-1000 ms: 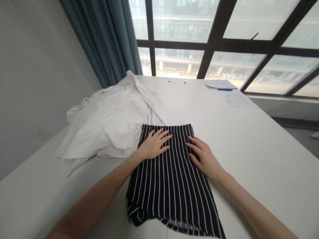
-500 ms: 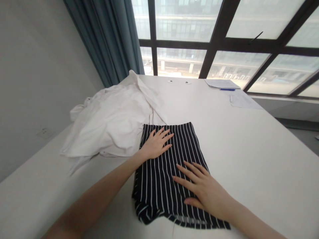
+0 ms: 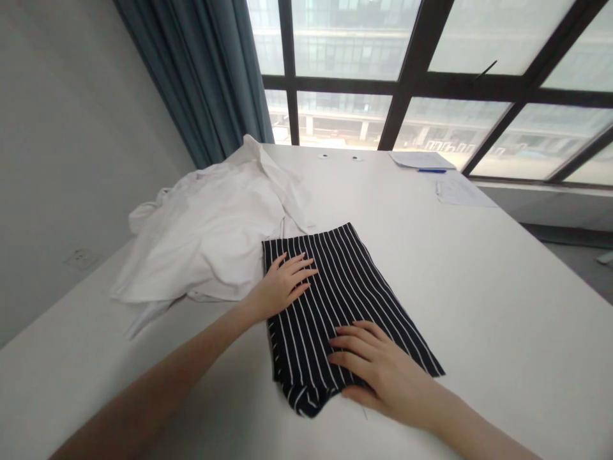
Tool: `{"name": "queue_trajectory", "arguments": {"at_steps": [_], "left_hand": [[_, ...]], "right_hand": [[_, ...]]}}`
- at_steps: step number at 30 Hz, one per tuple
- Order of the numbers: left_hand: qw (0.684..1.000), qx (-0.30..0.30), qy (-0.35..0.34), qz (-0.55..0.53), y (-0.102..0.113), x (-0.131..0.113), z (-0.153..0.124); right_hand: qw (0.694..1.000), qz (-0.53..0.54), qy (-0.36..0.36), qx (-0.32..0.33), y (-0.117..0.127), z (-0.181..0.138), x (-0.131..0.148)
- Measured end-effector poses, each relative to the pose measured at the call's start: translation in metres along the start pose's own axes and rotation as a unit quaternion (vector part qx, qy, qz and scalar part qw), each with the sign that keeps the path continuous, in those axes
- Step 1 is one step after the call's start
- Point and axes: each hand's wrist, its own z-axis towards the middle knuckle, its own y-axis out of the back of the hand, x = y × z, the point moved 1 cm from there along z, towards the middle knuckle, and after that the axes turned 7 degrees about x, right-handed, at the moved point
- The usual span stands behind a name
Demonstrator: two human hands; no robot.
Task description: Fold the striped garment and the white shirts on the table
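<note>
A folded black garment with thin white stripes (image 3: 345, 287) lies on the white table (image 3: 502, 306) in front of me, turned at an angle. My left hand (image 3: 282, 287) rests flat on its far left part, fingers spread. My right hand (image 3: 378, 367) lies flat on its near edge, fingers stretched out toward the left. Neither hand holds anything.
A crumpled white garment (image 3: 211, 236) lies left of the striped one, touching its far left corner. Papers (image 3: 421, 160) with a blue pen (image 3: 431, 170) sit at the table's far side by the window. A blue curtain (image 3: 205, 76) hangs at the far left.
The striped garment has been turned clockwise and pulled slightly to the left. My right hand slid from its far part down to its near edge. My left hand moved a little left.
</note>
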Motion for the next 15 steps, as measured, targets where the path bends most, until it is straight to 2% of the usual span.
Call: {"name": "queue_trajectory", "arguments": {"at_steps": [5,9,13,15], "left_hand": [[0.998,-0.007,-0.03,-0.055,0.01,-0.008,-0.047],[0.997,-0.027,-0.037,-0.061,0.014,-0.015,-0.078],[0.996,-0.055,-0.039,-0.055,0.012,-0.017,-0.091],[0.996,-0.059,-0.047,-0.051,0.011,-0.018,-0.091]], "right_hand": [[0.997,0.028,0.016,-0.072,-0.011,0.011,0.002],[0.981,0.148,-0.015,-0.122,-0.008,0.011,0.001],[0.946,0.261,-0.031,-0.19,-0.006,0.01,0.003],[0.949,0.253,-0.014,-0.188,-0.008,0.01,0.005]]}}
